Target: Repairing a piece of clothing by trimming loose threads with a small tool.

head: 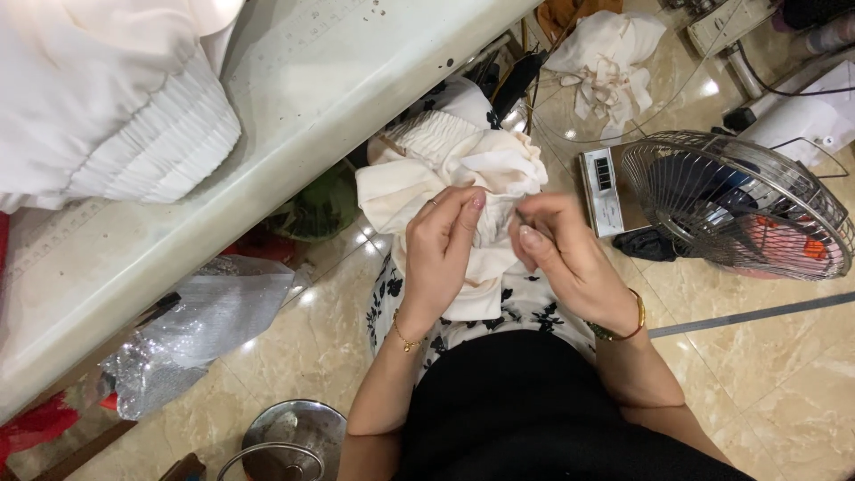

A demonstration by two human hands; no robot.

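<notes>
A bunched cream-white garment [445, 174] with a shirred elastic band lies on my lap. My left hand [441, 254] grips a fold of it from the left, fingers curled over the cloth. My right hand [561, 254] pinches the same fabric from the right, thumb and forefinger pressed together close to the left hand's fingertips. Whether something thin is held in that pinch I cannot tell. Both wrists wear thin gold bracelets. Under the garment shows a white skirt with black flowers [525, 312].
A pale worktable [294, 116] runs along the left with a stack of folded white shirred fabric [116, 107] on it. A metal floor fan [739, 205] and a small grey box [606, 191] stand right. Silver plastic sheet [196, 330], a steel pot [289, 441] and cloth scraps [610, 58] lie on the marble floor.
</notes>
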